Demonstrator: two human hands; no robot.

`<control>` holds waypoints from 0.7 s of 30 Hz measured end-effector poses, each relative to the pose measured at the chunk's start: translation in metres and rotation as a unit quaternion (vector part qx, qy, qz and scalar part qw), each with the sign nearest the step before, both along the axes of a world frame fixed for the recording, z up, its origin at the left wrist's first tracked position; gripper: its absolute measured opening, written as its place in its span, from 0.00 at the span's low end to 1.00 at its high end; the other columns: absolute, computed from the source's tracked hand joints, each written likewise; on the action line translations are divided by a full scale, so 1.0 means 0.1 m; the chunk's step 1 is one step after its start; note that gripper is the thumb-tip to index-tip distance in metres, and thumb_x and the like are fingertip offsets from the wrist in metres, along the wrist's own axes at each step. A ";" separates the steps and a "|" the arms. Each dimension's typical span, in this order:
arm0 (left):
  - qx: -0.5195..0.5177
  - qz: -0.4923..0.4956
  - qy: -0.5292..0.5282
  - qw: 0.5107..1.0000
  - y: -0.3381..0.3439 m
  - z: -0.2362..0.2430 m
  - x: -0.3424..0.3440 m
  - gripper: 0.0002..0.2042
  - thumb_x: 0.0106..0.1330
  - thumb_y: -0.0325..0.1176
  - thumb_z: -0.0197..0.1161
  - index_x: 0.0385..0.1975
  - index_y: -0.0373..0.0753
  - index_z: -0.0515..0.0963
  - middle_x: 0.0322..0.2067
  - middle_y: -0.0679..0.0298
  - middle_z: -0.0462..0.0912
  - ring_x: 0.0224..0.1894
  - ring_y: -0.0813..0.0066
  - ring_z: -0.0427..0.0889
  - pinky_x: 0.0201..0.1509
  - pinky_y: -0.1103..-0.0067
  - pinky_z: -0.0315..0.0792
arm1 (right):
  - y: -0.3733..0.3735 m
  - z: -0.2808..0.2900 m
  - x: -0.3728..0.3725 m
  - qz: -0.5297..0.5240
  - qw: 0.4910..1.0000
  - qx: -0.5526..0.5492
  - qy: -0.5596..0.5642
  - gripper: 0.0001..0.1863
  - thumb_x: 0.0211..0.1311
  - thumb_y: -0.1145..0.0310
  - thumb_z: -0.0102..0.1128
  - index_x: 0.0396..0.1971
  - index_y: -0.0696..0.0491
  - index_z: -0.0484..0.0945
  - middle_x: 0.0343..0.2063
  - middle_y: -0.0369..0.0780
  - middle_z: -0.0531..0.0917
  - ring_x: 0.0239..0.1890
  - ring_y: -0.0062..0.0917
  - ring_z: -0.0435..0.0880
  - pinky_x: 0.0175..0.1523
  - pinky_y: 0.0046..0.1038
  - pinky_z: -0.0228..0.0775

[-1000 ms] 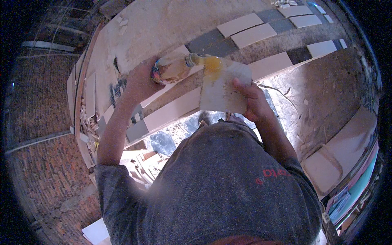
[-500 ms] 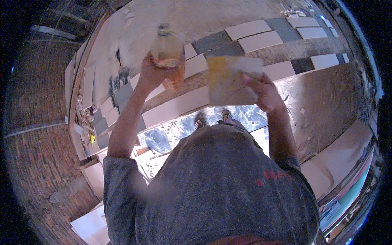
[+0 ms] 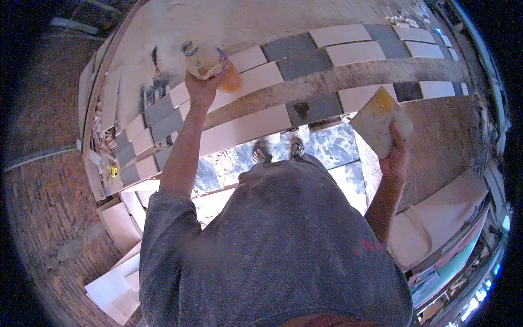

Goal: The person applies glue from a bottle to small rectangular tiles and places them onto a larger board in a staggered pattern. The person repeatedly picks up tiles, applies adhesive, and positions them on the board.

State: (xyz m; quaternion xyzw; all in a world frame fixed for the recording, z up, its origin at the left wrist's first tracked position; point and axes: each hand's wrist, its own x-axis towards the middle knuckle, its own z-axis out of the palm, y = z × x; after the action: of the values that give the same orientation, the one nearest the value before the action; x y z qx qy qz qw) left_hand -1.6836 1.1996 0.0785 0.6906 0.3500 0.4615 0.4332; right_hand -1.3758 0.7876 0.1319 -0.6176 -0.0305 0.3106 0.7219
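My left hand (image 3: 202, 90) is wrapped round a clear bottle (image 3: 202, 64) with a blue ring near its neck. Orange liquid shows in its lower part; the bottle tilts, neck toward the far left. In my right hand (image 3: 397, 150) a thin, pale square sheet (image 3: 377, 121) is gripped by one edge, a yellow smear at its far corner. Both hands are raised over a broad work surface. Beneath them run rows of flat pale panels (image 3: 246, 129) and dark grey panels (image 3: 321, 110).
A yellow object (image 3: 113, 171) sits near the left edge beside small offcuts (image 3: 106, 136). Narrow pale pieces (image 3: 403, 20) lie at the far right. Loose sheets (image 3: 113, 291) lean at lower left, by a brick wall (image 3: 49, 218). My sandalled feet (image 3: 296, 147) stand on the marbled floor (image 3: 327, 147).
My right hand has swung right with the square sheet, which is now turned corner-up. My left hand has moved slightly left and farther away, and the bottle has tipped more to the left.
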 end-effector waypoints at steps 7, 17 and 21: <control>0.003 0.042 0.017 0.999 0.00 -0.37 -0.04 0.37 0.49 0.29 0.80 0.59 0.37 0.65 0.53 0.58 0.78 0.54 0.67 0.79 0.55 0.69 0.79 | 0.12 0.06 -0.14 -0.088 0.995 0.036 0.027 0.31 0.64 0.61 0.66 0.64 0.54 0.68 0.54 0.44 0.78 0.55 0.37 0.78 0.60 0.44 0.73; -0.105 0.007 -0.170 0.980 -0.18 -0.45 0.10 0.42 0.49 0.30 0.80 0.64 0.38 0.60 0.54 0.58 0.74 0.57 0.64 0.75 0.60 0.67 0.73 | 0.20 0.39 -0.06 -0.058 0.992 0.107 0.020 0.24 0.72 0.66 0.54 0.64 0.58 0.65 0.55 0.46 0.78 0.55 0.39 0.81 0.59 0.43 0.76; 0.116 0.194 0.037 0.973 -0.26 -0.79 -0.09 0.48 0.50 0.36 0.80 0.69 0.38 0.56 0.60 0.52 0.68 0.67 0.60 0.64 0.70 0.62 0.62 | 0.21 0.35 -0.06 -0.043 0.988 0.141 0.038 0.24 0.72 0.66 0.53 0.64 0.58 0.65 0.54 0.46 0.79 0.54 0.39 0.82 0.58 0.43 0.77</control>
State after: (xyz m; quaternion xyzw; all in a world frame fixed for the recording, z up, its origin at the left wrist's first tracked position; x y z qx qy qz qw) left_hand -1.6925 1.1739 -0.0001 0.6717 0.4370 0.5485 0.2387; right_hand -1.3817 0.8088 0.1666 -0.4976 -0.0198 0.2951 0.8154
